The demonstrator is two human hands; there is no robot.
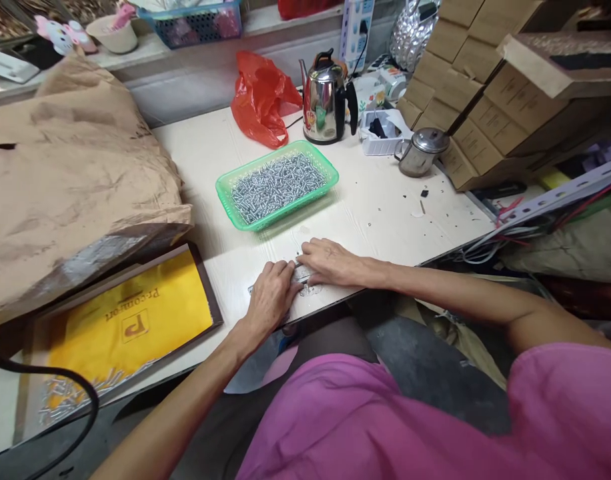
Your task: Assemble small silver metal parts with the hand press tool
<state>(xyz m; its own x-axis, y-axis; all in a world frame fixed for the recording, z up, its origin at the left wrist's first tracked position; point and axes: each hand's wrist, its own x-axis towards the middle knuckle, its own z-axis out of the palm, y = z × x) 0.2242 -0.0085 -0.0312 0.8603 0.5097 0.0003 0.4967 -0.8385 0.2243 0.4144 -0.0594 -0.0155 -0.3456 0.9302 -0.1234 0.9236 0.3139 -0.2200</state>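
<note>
At the front edge of the white table, my left hand [271,293] grips a narrow grey metal bar [301,272], its fingers curled over the left end. From the other side my right hand [329,261] meets it, fingers bent and pressed down on the bar's right end. The hands nearly touch, and any small piece under the fingertips is hidden. Just behind them stands a green plastic basket [296,218] heaped with small silvery metal pins [280,185]. Several tiny bits lie around the bar, too small to name.
On the left, a cardboard tray with a yellow sheet [135,313] holds loose silvery pins [65,393], beside a large brown paper sack [75,173]. Behind are a red plastic bag [263,100] and a kettle [323,100]. A metal mug [420,155] stands near stacked cardboard boxes [505,127].
</note>
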